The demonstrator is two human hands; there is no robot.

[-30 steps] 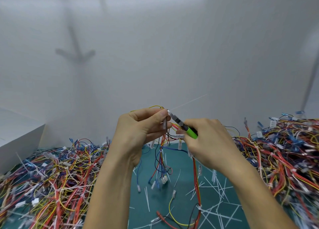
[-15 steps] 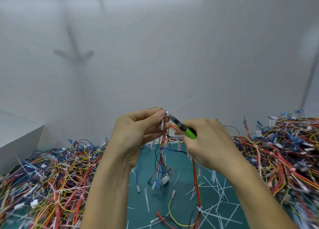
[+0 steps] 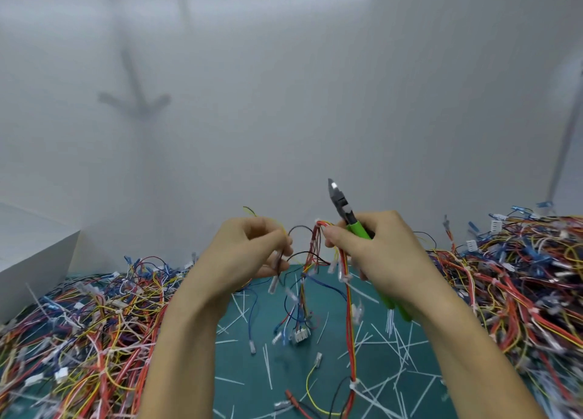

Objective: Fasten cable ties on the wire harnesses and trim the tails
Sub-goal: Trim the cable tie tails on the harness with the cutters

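I hold a wire harness [image 3: 315, 254] of red, yellow, black and blue wires up above the green mat [image 3: 284, 371]. My left hand [image 3: 249, 254] pinches its yellow and black wires on the left. My right hand [image 3: 375, 251] grips green-handled cutters [image 3: 345, 215] and pinches the red end of the harness with thumb and forefinger. The cutter jaws point up and left, away from the wires. White connectors [image 3: 301, 335] dangle from the harness over the mat. A red-yellow strand [image 3: 350, 333] hangs down to a white cable tie [image 3: 352, 384].
Big heaps of tangled harnesses lie at the left [image 3: 79, 339] and right [image 3: 520, 283] of the mat. Cut white tie tails [image 3: 394, 349] are scattered over the mat. A white box [image 3: 31, 254] stands at the far left. A white wall rises behind.
The hands have drawn apart. The cutters, which pointed left at the tie by my left thumb, have swung up and away. The long white tie tail is no longer seen.
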